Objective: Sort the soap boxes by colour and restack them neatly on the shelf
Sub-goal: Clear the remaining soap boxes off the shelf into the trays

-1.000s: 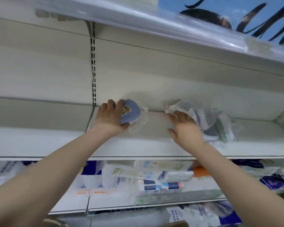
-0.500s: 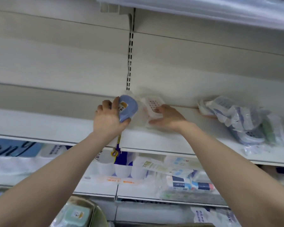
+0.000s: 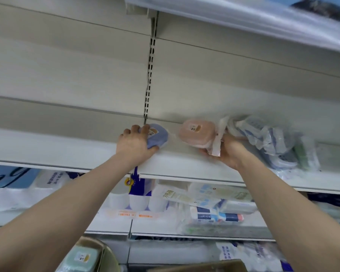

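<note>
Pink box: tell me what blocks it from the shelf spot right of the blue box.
Nothing visible does. The right hand holds the pink box over bare shelf, between the blue box and the wrapped pile.

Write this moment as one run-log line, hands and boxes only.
left hand: grips blue soap box on shelf | right hand: holds pink soap box, tilted | pile of wrapped boxes: right of it

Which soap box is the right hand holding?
The pink soap box, in the right hand; the left hand grips the blue soap box.
</note>
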A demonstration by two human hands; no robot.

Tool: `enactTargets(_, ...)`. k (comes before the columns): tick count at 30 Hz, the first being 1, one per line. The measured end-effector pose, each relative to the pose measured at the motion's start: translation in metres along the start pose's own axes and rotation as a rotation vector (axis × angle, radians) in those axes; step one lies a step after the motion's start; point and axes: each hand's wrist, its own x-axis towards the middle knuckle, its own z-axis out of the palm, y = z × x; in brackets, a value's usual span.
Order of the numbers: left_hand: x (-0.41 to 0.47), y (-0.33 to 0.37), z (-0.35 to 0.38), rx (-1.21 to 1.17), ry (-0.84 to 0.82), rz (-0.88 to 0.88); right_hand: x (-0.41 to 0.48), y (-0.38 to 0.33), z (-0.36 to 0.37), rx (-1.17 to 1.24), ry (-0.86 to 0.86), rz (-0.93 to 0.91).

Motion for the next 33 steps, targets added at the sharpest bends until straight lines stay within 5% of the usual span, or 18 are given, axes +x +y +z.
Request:
enactTargets(5,-0.001,0.012,0.0,-0.034,-0.01,0.023,0.008,0.012,-0.034,-0.578,0.335,0.003)
enactTargets(8,0.0,0.014,0.001,-0.021,-0.022,0.041,0.006,0.011,-0.031,-1.035,0.462,-0.221)
enactTargets(11,0.001,0.014,0.005,-0.013,-0.005,0.09,0.005,0.012,-0.01,-1.261,0.358,-0.444)
enactTargets(13,0.0,0.012,0.008,-0.042,0.032,0.129,0.011,0.017,0.0,-1.408,0.236,-0.383)
enactTargets(17,-0.002,0.009,0.013,-0.065,0.079,0.178,0.025,0.027,0.007,-1.481,0.247,-0.29)
enactTargets(23,-0.018,0.019,0.002,-0.011,0.019,0.019,0.011,0.047,0.007,-1.475,0.422,-0.52)
enactTargets(33,-0.128,0.076,-0.031,-0.267,0.116,0.008,-0.089,0.078,-0.065,-1.347,0.413,-0.783)
